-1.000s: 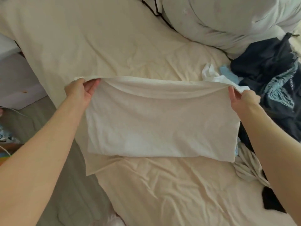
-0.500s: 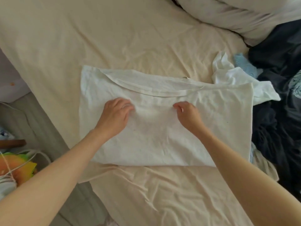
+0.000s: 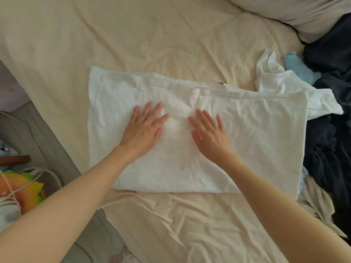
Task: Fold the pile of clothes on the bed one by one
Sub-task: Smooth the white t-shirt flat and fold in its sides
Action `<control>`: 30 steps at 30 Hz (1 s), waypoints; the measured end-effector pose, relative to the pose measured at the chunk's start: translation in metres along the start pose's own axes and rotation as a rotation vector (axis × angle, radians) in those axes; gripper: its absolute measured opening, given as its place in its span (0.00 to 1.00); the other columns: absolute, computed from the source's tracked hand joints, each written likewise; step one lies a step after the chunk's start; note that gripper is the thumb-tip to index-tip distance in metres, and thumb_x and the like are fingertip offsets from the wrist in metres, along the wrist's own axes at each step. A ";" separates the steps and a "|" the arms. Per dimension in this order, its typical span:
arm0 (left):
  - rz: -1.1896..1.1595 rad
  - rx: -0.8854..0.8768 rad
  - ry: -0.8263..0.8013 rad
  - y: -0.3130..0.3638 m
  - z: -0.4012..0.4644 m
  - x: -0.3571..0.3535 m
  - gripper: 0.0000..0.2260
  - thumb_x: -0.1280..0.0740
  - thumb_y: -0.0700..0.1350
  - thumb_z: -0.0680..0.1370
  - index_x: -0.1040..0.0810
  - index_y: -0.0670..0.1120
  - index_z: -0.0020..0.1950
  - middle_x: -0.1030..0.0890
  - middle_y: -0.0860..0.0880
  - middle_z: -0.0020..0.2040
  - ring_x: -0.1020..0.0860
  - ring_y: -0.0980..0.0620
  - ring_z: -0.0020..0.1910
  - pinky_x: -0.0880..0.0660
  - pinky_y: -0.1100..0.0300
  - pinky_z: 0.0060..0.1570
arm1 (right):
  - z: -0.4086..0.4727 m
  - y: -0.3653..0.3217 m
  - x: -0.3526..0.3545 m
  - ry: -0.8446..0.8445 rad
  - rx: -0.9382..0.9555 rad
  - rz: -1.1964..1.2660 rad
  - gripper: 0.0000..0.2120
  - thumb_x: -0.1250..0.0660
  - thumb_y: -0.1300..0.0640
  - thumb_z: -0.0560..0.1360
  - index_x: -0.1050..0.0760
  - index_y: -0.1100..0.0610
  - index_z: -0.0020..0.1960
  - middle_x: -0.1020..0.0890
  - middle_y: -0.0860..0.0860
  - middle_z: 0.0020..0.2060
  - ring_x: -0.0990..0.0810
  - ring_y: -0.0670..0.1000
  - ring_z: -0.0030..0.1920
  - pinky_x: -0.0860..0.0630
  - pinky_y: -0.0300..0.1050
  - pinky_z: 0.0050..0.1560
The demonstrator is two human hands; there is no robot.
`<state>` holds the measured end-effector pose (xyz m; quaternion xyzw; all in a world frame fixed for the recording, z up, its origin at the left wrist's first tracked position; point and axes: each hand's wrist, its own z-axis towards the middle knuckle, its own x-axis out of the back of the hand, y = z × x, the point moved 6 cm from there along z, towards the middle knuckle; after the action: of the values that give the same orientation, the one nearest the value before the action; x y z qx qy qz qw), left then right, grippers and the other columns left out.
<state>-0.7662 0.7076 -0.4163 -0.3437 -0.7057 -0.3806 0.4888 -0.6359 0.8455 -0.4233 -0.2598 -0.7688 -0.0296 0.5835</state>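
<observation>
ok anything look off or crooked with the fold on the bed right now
Slightly. The white garment lies flat under both hands, left and right, but its far hem runs askew, and a white sleeve sticks out crumpled at the far right corner.

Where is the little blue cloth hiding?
In the head view the light blue cloth sits at the upper right of the bed, tucked between the crumpled white garment and the dark navy clothes.
</observation>
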 end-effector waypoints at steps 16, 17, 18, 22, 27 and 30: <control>-0.919 1.304 0.322 -0.043 -0.208 -0.033 0.10 0.37 0.38 0.79 0.26 0.34 0.57 0.23 0.34 0.52 0.24 0.37 0.49 0.27 0.52 0.48 | -0.179 0.026 -0.040 0.353 -1.172 1.149 0.09 0.41 0.57 0.80 0.25 0.58 0.45 0.21 0.56 0.41 0.22 0.51 0.38 0.27 0.43 0.38; -1.172 1.465 0.284 -0.038 -0.217 -0.049 0.11 0.37 0.43 0.80 0.27 0.36 0.56 0.22 0.35 0.49 0.23 0.38 0.45 0.25 0.55 0.39 | -0.194 0.029 -0.051 0.352 -1.309 1.322 0.11 0.41 0.53 0.81 0.27 0.58 0.45 0.22 0.55 0.41 0.23 0.50 0.37 0.26 0.43 0.39; -1.465 1.560 0.218 -0.030 -0.217 -0.063 0.12 0.38 0.48 0.80 0.28 0.39 0.55 0.22 0.38 0.45 0.22 0.42 0.39 0.25 0.59 0.31 | -0.205 0.034 -0.059 0.347 -1.404 1.472 0.13 0.41 0.48 0.80 0.29 0.58 0.49 0.23 0.54 0.42 0.22 0.51 0.40 0.25 0.45 0.43; -2.014 1.570 0.243 -0.025 -0.197 -0.074 0.18 0.36 0.55 0.77 0.30 0.43 0.58 0.24 0.46 0.51 0.24 0.48 0.53 0.25 0.57 0.45 | -0.216 0.069 -0.054 0.548 -1.448 1.993 0.20 0.40 0.41 0.78 0.31 0.58 0.57 0.24 0.53 0.54 0.25 0.53 0.57 0.28 0.51 0.62; -2.051 1.514 0.377 -0.030 -0.180 -0.052 0.16 0.37 0.46 0.80 0.32 0.45 0.66 0.26 0.43 0.63 0.27 0.42 0.61 0.30 0.41 0.60 | -0.213 0.085 -0.025 0.761 -1.469 2.097 0.17 0.36 0.56 0.78 0.31 0.56 0.66 0.23 0.52 0.60 0.23 0.53 0.57 0.23 0.49 0.55; -1.899 1.436 0.549 -0.042 -0.185 -0.020 0.15 0.38 0.45 0.81 0.31 0.48 0.67 0.24 0.46 0.62 0.24 0.46 0.58 0.25 0.48 0.52 | -0.223 0.079 -0.004 0.867 -1.404 2.024 0.16 0.37 0.59 0.78 0.30 0.55 0.65 0.21 0.51 0.56 0.20 0.51 0.54 0.21 0.46 0.49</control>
<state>-0.7174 0.5234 -0.4002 0.7480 -0.5995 -0.1702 0.2283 -0.4040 0.8339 -0.3764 -0.9364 0.1952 -0.0536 0.2867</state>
